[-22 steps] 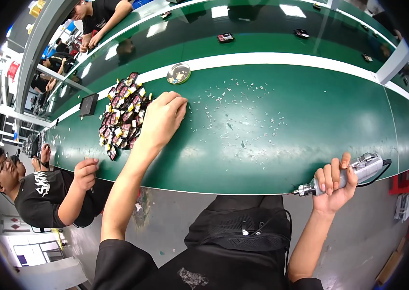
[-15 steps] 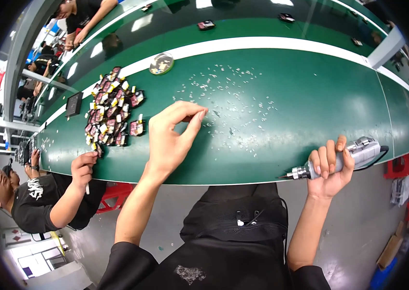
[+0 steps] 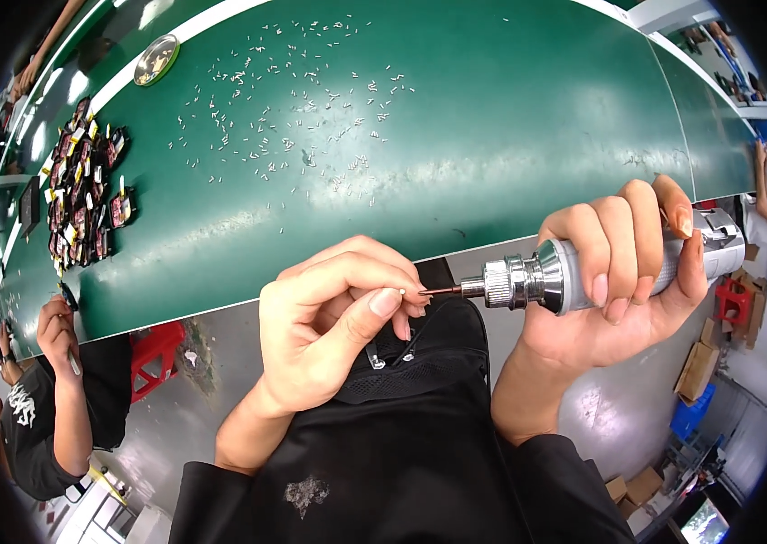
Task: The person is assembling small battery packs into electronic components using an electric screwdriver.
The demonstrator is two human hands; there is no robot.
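- Head view, centre: left hand (image 3: 329,331) pinches a tiny screw (image 3: 402,291) between thumb and forefinger, the other fingers curled in; the screw sits right at the bit (image 3: 440,290) tip, over the person's lap just below the table edge.
- Right of centre: right hand (image 3: 623,272) wraps all its fingers tightly round a driver (image 3: 574,272), held level and pointing toward the left of the frame.
- Judgement on doing this well: the screw head should meet the bit squarely, so the driver is best kept steady and level while the pinch does the fine aligning; letting go should wait until the screw clings to the tip, or it may drop into the dark clothing below.
- Driver: ribbed bright-metal collar, smooth grey barrel, thin dark bit; hard and glossy throughout.
- Screw: small, pale metal, mostly hidden by the fingertips, so its head shape cannot be told.
- Upper middle of the frame: loose screws (image 3: 302,127) lie scattered, small, shiny and sliver-like, on the table (image 3: 537,136), whose green surface is smooth and faintly glossy, with a white stripe along the far side.
- Upper left: a heap of parts (image 3: 84,204), small dark flat pieces with red and yellow bits, lies well apart from the hands; a round metal dish (image 3: 156,60) sits above it.
- Lower left: another person (image 3: 48,408) in a black shirt sits beside the table.
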